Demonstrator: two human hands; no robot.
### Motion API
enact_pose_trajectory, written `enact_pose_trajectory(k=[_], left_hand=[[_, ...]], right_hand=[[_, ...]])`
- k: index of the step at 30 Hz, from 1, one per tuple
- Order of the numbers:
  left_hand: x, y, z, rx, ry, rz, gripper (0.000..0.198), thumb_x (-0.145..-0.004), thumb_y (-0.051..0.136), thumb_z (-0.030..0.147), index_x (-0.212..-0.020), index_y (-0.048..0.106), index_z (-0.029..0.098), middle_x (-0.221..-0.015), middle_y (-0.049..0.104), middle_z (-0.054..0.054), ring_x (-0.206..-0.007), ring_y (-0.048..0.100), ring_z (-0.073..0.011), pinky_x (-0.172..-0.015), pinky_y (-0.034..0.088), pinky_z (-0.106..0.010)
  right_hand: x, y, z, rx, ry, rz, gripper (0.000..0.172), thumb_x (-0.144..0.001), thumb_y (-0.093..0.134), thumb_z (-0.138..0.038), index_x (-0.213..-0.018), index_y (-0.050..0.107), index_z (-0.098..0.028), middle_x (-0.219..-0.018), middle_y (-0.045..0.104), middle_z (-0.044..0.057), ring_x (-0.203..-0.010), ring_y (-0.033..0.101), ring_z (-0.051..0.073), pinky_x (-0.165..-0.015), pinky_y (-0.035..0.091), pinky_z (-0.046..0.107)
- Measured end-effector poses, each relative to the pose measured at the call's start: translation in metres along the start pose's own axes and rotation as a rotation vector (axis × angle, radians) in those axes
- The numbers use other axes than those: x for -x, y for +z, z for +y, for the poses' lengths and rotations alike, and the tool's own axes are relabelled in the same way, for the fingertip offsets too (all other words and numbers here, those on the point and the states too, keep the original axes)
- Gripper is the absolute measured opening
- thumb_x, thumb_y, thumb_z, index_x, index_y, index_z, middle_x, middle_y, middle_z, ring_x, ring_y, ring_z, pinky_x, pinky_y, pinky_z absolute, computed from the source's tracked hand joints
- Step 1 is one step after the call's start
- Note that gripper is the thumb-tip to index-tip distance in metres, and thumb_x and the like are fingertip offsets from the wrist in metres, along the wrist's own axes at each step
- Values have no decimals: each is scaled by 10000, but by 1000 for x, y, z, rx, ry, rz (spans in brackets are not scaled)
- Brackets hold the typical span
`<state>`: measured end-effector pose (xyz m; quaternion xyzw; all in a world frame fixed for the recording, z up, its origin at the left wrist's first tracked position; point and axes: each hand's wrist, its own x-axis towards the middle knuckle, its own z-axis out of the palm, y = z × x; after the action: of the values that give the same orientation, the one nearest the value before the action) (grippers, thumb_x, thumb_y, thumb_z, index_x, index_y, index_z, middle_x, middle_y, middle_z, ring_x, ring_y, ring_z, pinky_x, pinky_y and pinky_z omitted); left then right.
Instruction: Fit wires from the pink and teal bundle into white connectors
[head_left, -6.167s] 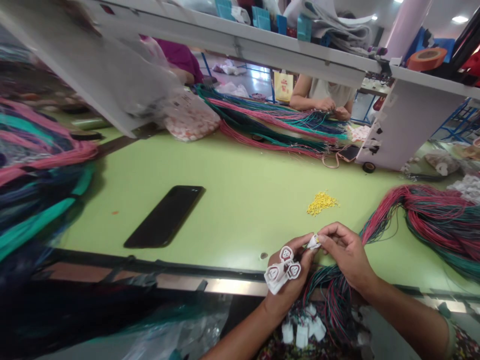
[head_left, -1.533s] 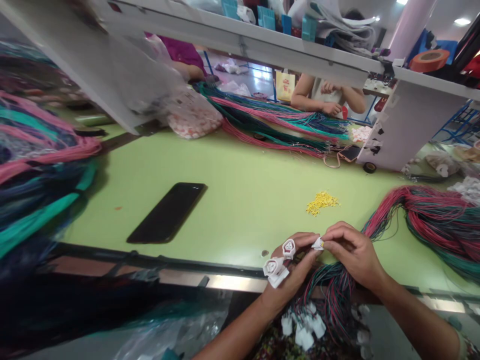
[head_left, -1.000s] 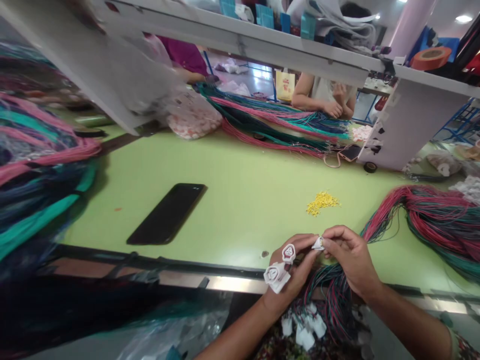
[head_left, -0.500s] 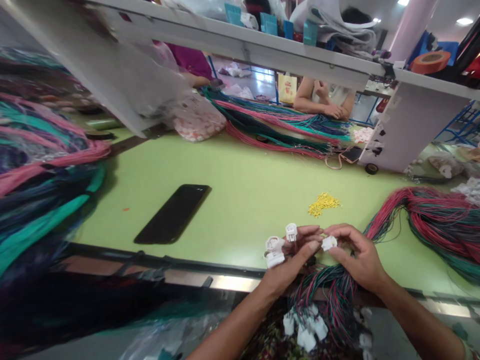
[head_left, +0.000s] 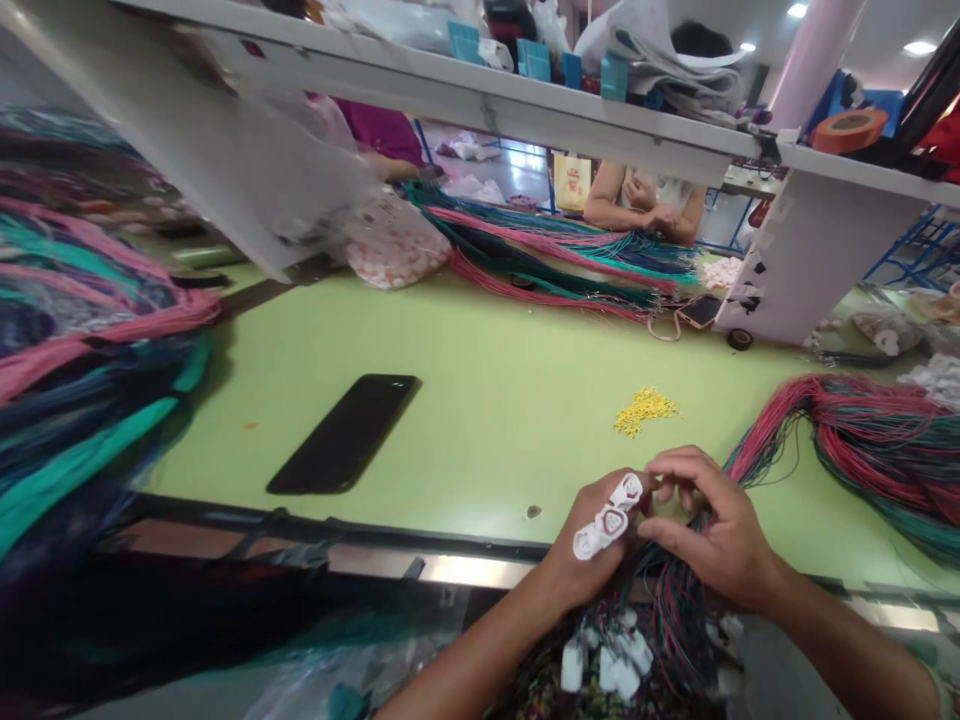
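Close to the table's front edge, my left hand [head_left: 589, 530] is curled closed, with several white plastic connectors [head_left: 611, 520] in a row sticking out between its fingers. My right hand [head_left: 716, 525] is beside it, thumb and forefinger apart around a gap and their tips close to the left hand's fingers; nothing shows between them. Thin green, red and black wires [head_left: 679, 590] hang below both hands over the edge. More white connectors [head_left: 619, 665] dangle at their lower ends. Beyond the hands lies a heap of small yellow pieces [head_left: 643, 411].
A black phone [head_left: 345, 435] lies left of the hands. Wire bundles lie at the left [head_left: 97, 330], at the right [head_left: 877, 450] and at the back [head_left: 555, 250]. A white shelf [head_left: 480, 100] spans the table. Behind it sits a person with folded arms [head_left: 645, 205].
My left hand has turned and closed, so its connectors now face up in a row. The white connector at my right fingertips no longer shows there; the right thumb and forefinger have parted.
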<state>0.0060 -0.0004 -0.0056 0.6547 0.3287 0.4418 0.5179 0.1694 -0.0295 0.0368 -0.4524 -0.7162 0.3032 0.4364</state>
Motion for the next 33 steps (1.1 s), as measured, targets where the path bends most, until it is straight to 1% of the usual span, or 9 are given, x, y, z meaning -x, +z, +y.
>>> enact_pose_trajectory(k=[2, 4, 8, 11, 14, 18, 23, 28, 33], left_hand=[[1, 2, 1, -40, 28, -36, 118, -877, 573, 207, -818, 675, 213, -768, 675, -58, -705, 613, -198, -649, 500, -335], [3, 2, 3, -37, 20, -39, 118, -858, 596, 181, -928, 685, 216, -868, 708, -80, -777, 648, -219, -706, 530, -361], [7, -1, 4, 187, -56, 46, 361, -831, 694, 253, -1186, 631, 226, -1088, 720, -129, -925, 691, -264, -786, 569, -404], [7, -3, 3, 290, -137, 101, 223, -808, 744, 274, -1019, 704, 217, -964, 752, -108, -856, 705, -244, -766, 575, -389], [7, -4, 2, 324, -203, 148, 176, -792, 767, 281, -950, 731, 214, -814, 747, -75, -708, 683, -204, -665, 568, -357], [10, -3, -2, 288, -246, 148, 206, -808, 754, 314, -986, 752, 211, -670, 689, -41, -561, 598, -154, -538, 507, -302], [15, -2, -10, 295, -283, 188, 234, -812, 755, 359, -992, 753, 210, -634, 637, -22, -532, 537, -123, -496, 433, -262], [15, -4, -8, 297, -290, 200, 224, -821, 742, 376, -974, 749, 213, -579, 557, 7, -497, 459, -112, -455, 349, -248], [15, -7, -13, 327, -296, 215, 214, -810, 748, 396, -947, 739, 231, -573, 562, 9, -473, 439, -110, -438, 324, -247]], right_hand=[[-5, 1, 4, -9, -16, 19, 234, -832, 730, -237, -1058, 681, -269, -991, 708, 38, -890, 656, 176, -784, 537, 332], [-7, 2, 10, -33, -5, 39, 135, -849, 705, -220, -979, 701, -256, -940, 720, 31, -856, 668, 169, -756, 547, 320], [-6, -4, 19, -41, 9, 103, 103, -834, 713, -206, -928, 721, -246, -915, 731, 40, -857, 683, 176, -756, 562, 328], [-10, -15, 22, -53, -44, -4, 126, -852, 695, -209, -955, 745, -262, -941, 736, 40, -892, 687, 176, -815, 558, 350], [-22, -23, 29, -104, 47, -138, 145, -892, 636, -240, -984, 746, -265, -968, 730, 41, -898, 679, 170, -807, 549, 342], [-45, -20, 60, -2, 201, -117, 121, -853, 633, -225, -936, 719, -201, -884, 709, 36, -774, 648, 152, -727, 520, 302], [-69, -4, 91, 279, 96, -192, 139, -788, 598, -64, -825, 688, -164, -807, 647, 25, -725, 584, 136, -685, 454, 266], [-78, 2, 95, 306, 23, -254, 238, -800, 536, -2, -787, 698, -175, -833, 644, 30, -789, 581, 147, -755, 437, 282], [-74, -6, 94, 339, 21, -241, 241, -817, 518, -7, -823, 692, -173, -834, 635, 33, -779, 569, 152, -741, 430, 285]])
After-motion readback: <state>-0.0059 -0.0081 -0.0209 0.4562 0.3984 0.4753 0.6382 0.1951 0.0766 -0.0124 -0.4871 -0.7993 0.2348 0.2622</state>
